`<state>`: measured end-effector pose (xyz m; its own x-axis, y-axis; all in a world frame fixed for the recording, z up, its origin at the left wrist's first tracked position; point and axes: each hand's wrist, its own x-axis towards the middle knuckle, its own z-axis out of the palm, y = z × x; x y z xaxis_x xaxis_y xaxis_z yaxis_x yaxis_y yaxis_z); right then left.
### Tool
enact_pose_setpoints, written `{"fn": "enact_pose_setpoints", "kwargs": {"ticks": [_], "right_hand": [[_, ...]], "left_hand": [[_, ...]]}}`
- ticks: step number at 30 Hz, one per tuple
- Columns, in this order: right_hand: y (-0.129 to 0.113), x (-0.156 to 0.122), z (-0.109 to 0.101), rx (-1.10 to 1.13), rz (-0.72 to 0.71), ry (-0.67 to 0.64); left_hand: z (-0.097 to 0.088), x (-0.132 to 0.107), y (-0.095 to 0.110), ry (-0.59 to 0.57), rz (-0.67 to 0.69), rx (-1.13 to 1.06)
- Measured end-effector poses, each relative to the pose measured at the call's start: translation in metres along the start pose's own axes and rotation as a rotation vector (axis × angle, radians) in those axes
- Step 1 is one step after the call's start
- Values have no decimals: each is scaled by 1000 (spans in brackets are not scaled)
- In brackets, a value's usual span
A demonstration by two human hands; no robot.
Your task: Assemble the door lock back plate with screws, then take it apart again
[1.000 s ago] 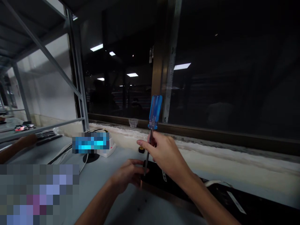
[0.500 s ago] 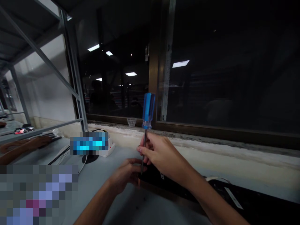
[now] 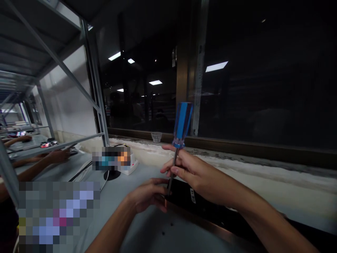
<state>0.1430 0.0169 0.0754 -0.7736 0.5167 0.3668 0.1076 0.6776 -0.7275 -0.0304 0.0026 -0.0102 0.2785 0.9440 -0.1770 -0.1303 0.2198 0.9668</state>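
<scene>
Right hand: fingers spread wider than earlier, pinching one screwdriver by its shaft;
Left hand: at one black casing's left end (grip unclear);
Table: two dark specks, near

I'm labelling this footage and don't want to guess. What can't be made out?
All in the head view:
Screwdriver tip: too small and dark against the black casing.
Whether the casing joins the dark shape at right: hidden by the right forearm.
Dark specks on the table: too small to identify.
Lower-left patch: pixelated.
</scene>
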Motion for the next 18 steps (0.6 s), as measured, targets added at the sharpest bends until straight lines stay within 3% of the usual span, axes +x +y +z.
{"fn": "enact_pose_setpoints", "kwargs": {"ticks": [6,13,15,18], "right_hand": [[4,9,6,-49,-44,143],[3,14,14,-261,63,406],[4,15,17,-230,84,411],[7,15,19,16,116,287]], "left_hand": [[1,-1,1,10,-2,-18],[3,0,1,42,5,-10],[3,-1,2,35,6,-9],[4,0,3,23,9,-15]]}}
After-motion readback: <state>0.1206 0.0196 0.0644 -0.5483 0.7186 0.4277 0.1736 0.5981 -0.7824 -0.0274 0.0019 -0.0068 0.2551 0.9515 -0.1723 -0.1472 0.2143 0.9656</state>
